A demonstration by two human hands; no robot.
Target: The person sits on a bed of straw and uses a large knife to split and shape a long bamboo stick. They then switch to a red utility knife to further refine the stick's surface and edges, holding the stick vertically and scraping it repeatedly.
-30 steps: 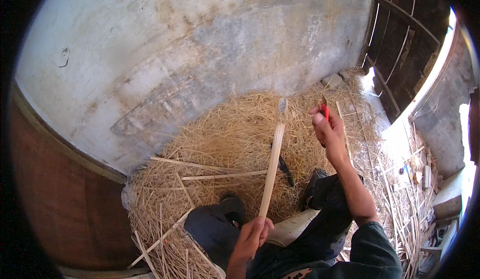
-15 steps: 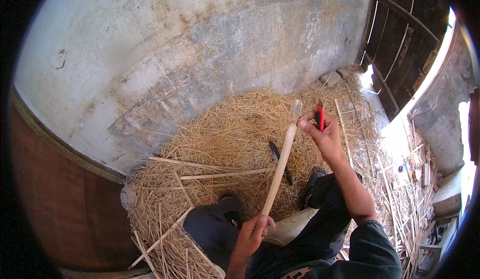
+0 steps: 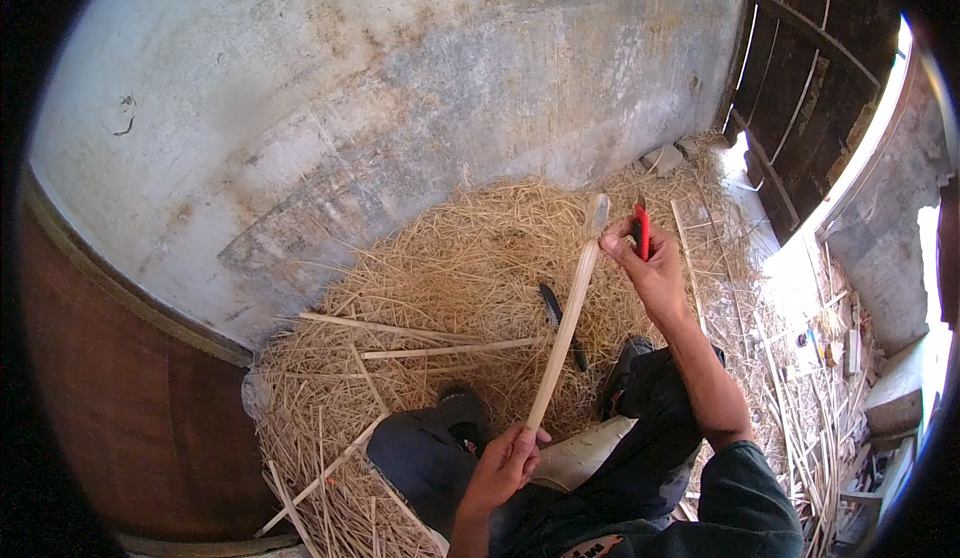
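Floor (image 3: 785, 298): blown-out glare, 3 o'clock
Door (image 3: 835, 63): dark, 2 o'clock, bright gaps
Wall (image 3: 400, 108): softly lit, 11 o'clock, edges bowed
Brown panel (image 3: 130, 388): dim, 8 o'clock
Wooden strip (image 3: 562, 348): fairly sharp

My right hand (image 3: 655, 273), apart from the long pale wooden strip (image 3: 563, 338) a second ago, has brought its red-handled knife (image 3: 642, 236) leftward and now touches the strip's upper part, which leans farther right.

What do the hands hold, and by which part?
The left hand holds a pale wooden strip near its lower end. The right hand, near the strip's upper part, holds a red knife by its handle.
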